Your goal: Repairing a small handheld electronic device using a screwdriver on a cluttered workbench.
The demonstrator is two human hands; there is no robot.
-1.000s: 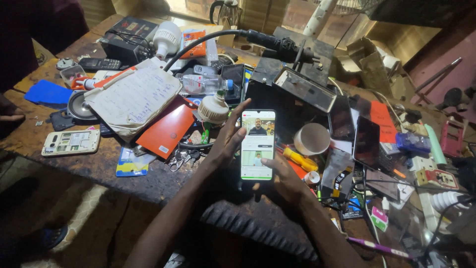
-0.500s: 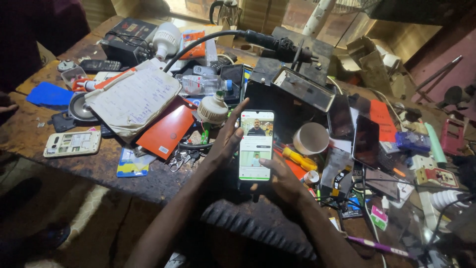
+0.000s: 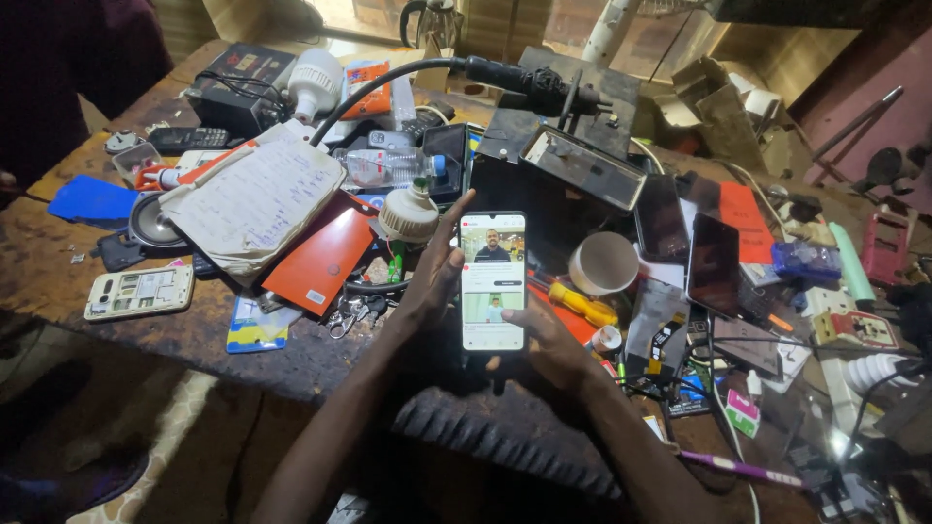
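I've got the slim black glass smartphone (image 3: 493, 281) upright between both hands, its lit screen facing me. My left hand (image 3: 427, 281) cups its left edge, fingers stretched long up the side, loosely open rather than curled. My right hand (image 3: 549, 340) props the lower right corner from beneath, thumb lying across the bottom of the glass. Just right of the phone sits a round cream ceramic cup (image 3: 603, 263), and below that a yellow plastic-handled screwdriver (image 3: 581, 306). Left of the phone lies a glossy orange flat cover (image 3: 320, 257), with a worn, creased paper notebook (image 3: 252, 204) beyond. Behind the phone, a clear plastic bottle (image 3: 388, 167) lies sideways on the scuffed wooden workbench (image 3: 175, 340).
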